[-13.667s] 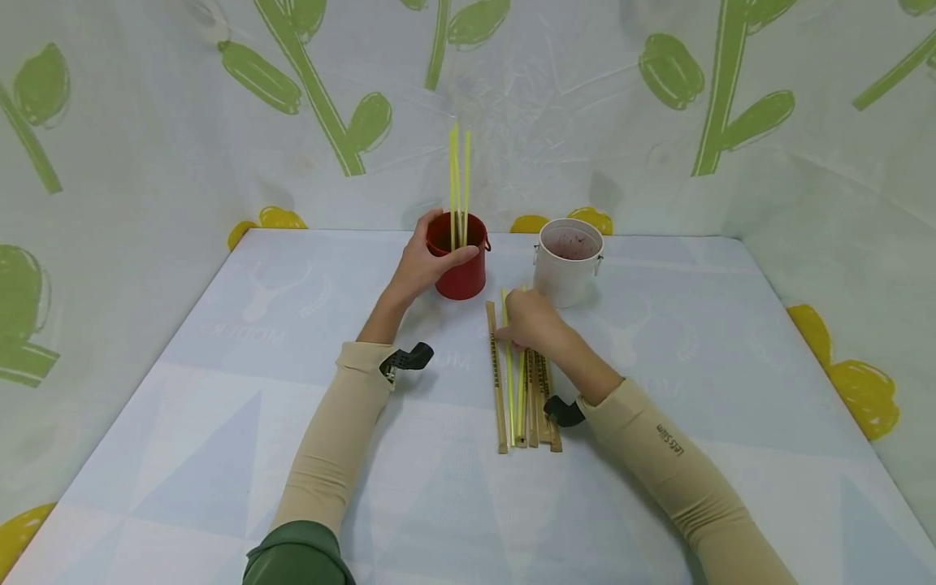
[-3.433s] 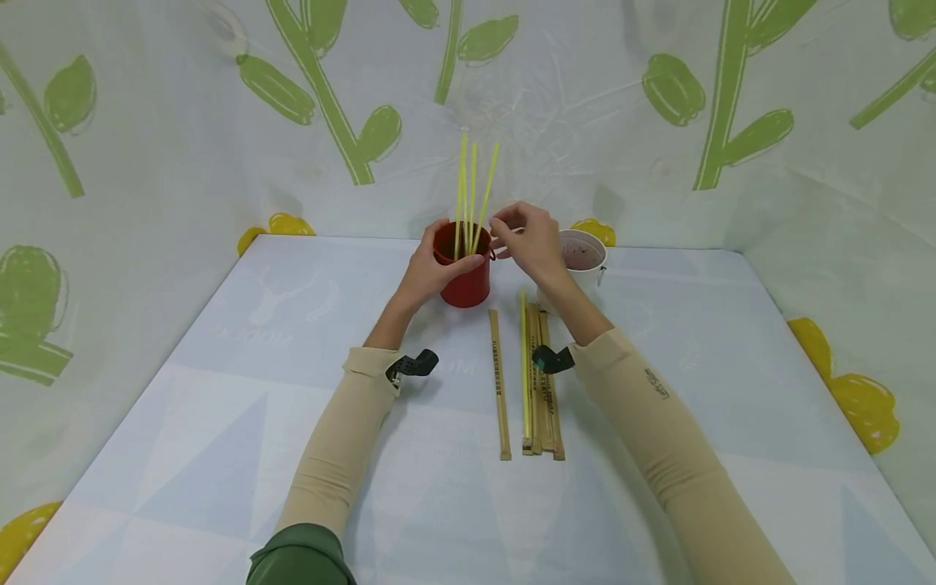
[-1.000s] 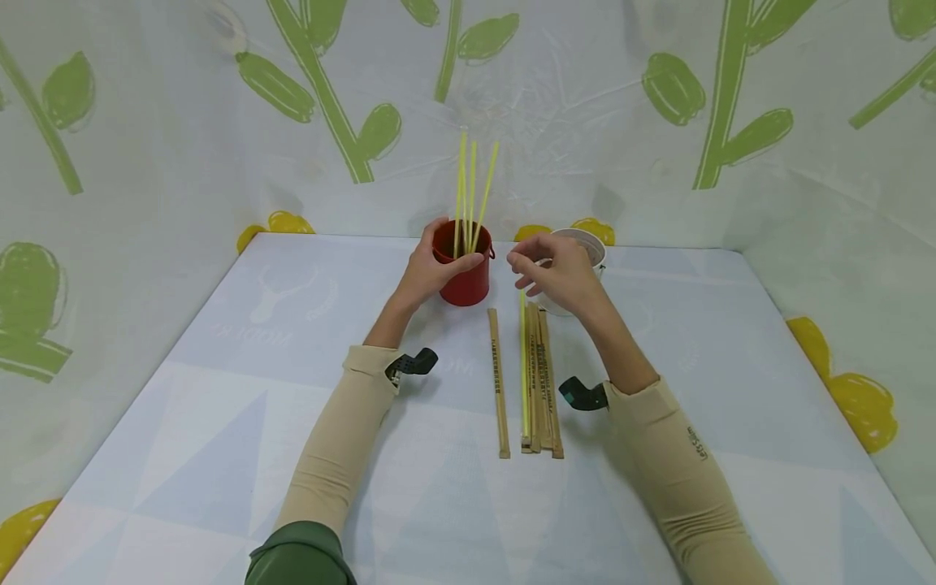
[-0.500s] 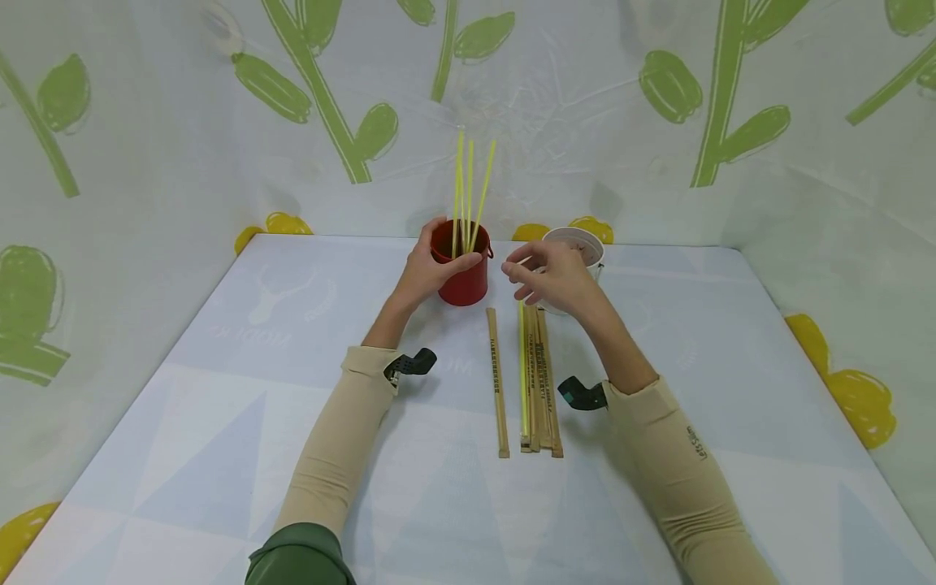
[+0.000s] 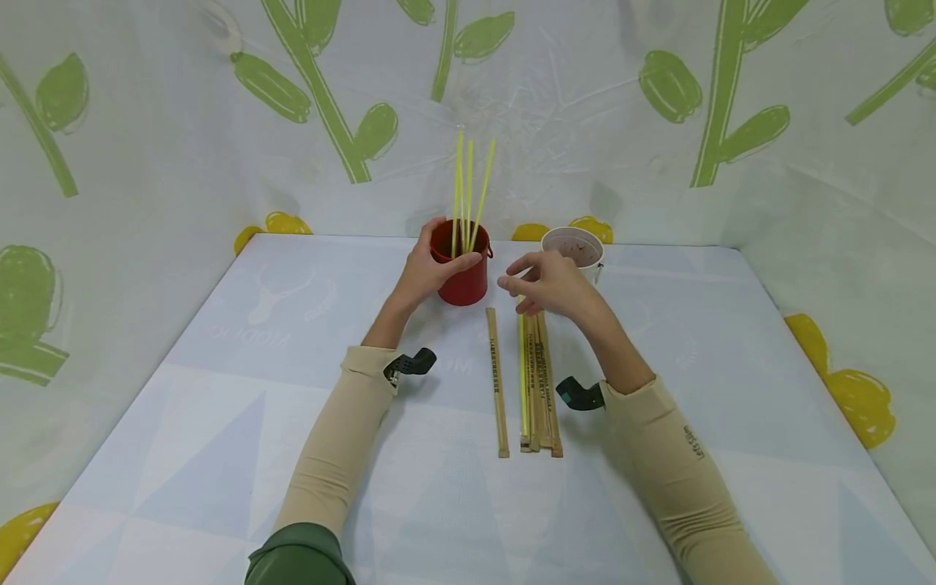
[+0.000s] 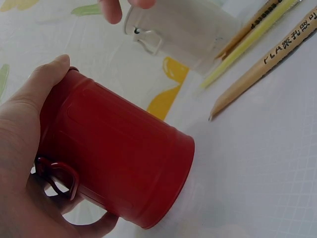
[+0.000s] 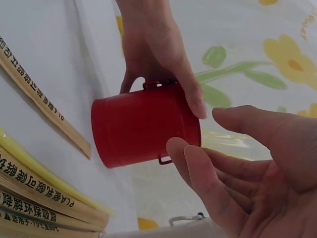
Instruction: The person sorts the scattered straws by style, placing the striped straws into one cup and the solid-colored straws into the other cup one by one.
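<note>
My left hand (image 5: 431,272) grips the red bucket (image 5: 466,288) from its left side, the thumb lying along the near rim. Several slim yellow straws (image 5: 470,183) stand in that bucket, leaning a little apart. My right hand (image 5: 553,284) hovers above the far ends of the straws on the table, in front of the white bucket. Its fingers are loosely bent with nothing between them, as the right wrist view shows. Below it lie paper-wrapped straws (image 5: 544,390) side by side, with a yellow straw (image 5: 523,374) along their left edge.
The white bucket (image 6: 178,32) stands right of the red one, partly behind my right hand. A single wrapped straw (image 5: 498,382) lies apart, left of the bunch. A pale patterned cloth (image 5: 219,455) covers the table, and a plant-printed sheet (image 5: 570,122) hangs behind it.
Since the oldest frame, another yellow straw has come into the red bucket and fewer lie on the table. Lately my right hand has moved from the bucket back over the straws. The left hand stays.
</note>
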{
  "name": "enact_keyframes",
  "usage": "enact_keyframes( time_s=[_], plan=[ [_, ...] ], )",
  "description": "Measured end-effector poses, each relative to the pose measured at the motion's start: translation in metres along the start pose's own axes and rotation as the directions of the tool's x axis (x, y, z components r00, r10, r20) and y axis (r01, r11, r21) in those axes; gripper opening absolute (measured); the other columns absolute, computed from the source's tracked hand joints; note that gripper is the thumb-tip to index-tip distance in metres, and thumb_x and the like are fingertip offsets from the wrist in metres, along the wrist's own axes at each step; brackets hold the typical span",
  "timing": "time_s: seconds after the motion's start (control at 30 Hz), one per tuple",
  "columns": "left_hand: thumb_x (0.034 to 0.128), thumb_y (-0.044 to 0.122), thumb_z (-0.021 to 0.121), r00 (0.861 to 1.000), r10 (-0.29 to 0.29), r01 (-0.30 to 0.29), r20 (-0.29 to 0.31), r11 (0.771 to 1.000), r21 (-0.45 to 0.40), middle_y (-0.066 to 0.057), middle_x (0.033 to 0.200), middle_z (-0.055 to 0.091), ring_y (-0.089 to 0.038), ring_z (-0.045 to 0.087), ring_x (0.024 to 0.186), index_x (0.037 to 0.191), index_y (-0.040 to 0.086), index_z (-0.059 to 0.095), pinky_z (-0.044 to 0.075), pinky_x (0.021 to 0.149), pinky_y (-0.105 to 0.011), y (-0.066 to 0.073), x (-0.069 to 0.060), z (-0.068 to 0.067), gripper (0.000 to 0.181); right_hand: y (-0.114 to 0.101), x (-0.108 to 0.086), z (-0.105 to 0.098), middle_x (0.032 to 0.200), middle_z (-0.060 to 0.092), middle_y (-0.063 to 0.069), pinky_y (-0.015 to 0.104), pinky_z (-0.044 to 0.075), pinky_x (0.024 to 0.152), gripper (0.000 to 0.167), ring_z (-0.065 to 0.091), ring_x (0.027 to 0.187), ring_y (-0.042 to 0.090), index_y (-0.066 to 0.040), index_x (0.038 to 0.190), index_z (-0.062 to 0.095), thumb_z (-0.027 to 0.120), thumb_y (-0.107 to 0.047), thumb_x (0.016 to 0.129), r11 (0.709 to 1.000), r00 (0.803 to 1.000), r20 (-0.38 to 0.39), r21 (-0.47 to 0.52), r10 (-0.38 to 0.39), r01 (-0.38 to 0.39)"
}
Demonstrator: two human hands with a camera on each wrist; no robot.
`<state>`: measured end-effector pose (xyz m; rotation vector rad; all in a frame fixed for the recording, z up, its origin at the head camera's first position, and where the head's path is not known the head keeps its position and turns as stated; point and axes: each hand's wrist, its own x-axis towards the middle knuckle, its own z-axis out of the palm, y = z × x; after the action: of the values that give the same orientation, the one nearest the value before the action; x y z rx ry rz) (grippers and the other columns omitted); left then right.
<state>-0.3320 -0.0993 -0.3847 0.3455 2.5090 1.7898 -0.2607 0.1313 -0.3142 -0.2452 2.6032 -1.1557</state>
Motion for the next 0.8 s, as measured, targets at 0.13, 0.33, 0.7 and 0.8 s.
enact_keyframes(
  time_s=[0.13, 0.33, 0.7, 0.8],
  plan=[
    [0.0783, 0.052, 0.077, 1.0, 0.006, -0.006, 0.001, 1.0, -0.002, 0.002, 0.148, 0.041, -0.02, 0.039, 0.135, 0.154, 0.025, 0.019, 0.046, 0.107, -0.046, -0.0009, 0.0002, 0.0, 0.099, 0.0005, 0.0009, 0.0007, 0.111, 0.07, 0.017, 0.031, 0.061, 0.072, 0.049, 0.075, 0.085, 0.029, -0.008, 0.13, 0.059, 0.065, -0.039, 0.093, 1.0, 1.0, 0.027, -0.012, 0.011, -0.01],
    [0.0794, 0.051, 0.076, 1.0, 0.006, -0.006, 0.006, 1.0, -0.005, 0.002, 0.149, 0.041, -0.019, 0.039, 0.135, 0.153, 0.03, 0.02, 0.046, 0.107, -0.046, -0.0009, 0.0002, -0.0002, 0.095, 0.0018, 0.0015, 0.0027, 0.111, 0.07, 0.015, 0.031, 0.061, 0.072, 0.051, 0.075, 0.08, 0.023, -0.007, 0.131, 0.059, 0.067, -0.039, 0.092, 0.998, 0.999, 0.038, -0.057, 0.033, -0.031],
    [0.0783, 0.052, 0.077, 1.0, 0.012, -0.012, 0.001, 1.0, -0.009, 0.002, 0.148, 0.041, -0.019, 0.04, 0.134, 0.153, 0.027, 0.02, 0.046, 0.107, -0.046, -0.0007, -0.0003, 0.0, 0.097, 0.0038, 0.0025, 0.0057, 0.113, 0.069, 0.015, 0.033, 0.061, 0.075, 0.051, 0.074, 0.076, 0.021, -0.007, 0.129, 0.059, 0.067, -0.041, 0.092, 0.991, 0.996, 0.039, -0.117, 0.077, -0.072],
    [0.0786, 0.052, 0.076, 1.0, 0.016, -0.016, 0.003, 1.0, -0.009, 0.001, 0.148, 0.041, -0.02, 0.04, 0.134, 0.154, 0.025, 0.019, 0.046, 0.107, -0.047, -0.0016, 0.0001, -0.0003, 0.098, 0.0046, 0.0031, 0.0072, 0.112, 0.07, 0.015, 0.034, 0.061, 0.076, 0.051, 0.074, 0.077, 0.022, -0.006, 0.129, 0.059, 0.067, -0.041, 0.092, 0.989, 0.996, 0.038, -0.128, 0.08, -0.074]
  ],
)
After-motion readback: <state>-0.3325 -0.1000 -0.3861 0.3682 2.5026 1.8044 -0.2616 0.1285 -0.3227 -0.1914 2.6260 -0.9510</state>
